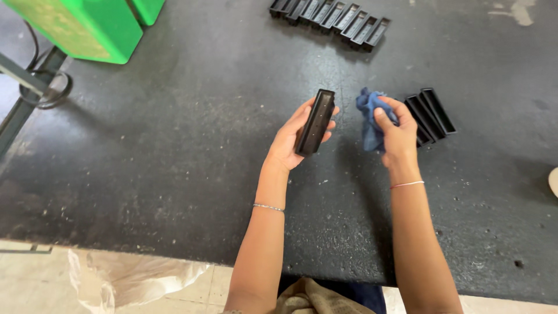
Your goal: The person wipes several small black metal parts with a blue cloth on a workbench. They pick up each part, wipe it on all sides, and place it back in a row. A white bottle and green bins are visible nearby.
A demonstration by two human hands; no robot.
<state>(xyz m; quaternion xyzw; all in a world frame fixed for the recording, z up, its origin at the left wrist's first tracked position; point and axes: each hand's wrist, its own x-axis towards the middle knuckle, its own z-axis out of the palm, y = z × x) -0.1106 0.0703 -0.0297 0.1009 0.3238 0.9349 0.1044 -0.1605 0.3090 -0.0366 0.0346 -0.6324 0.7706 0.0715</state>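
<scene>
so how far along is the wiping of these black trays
Looks done, at a guess: a row of black trays lined up at the table's far edge. In hand: the left hand holds one black tray, the right hand a blue cloth. Probably left: the small pile of trays beside the right hand.

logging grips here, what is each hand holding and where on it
The left hand holds a long black plastic tray by its lower half, lying across palm and fingers. The right hand grips a bunched blue cloth around its middle.
</scene>
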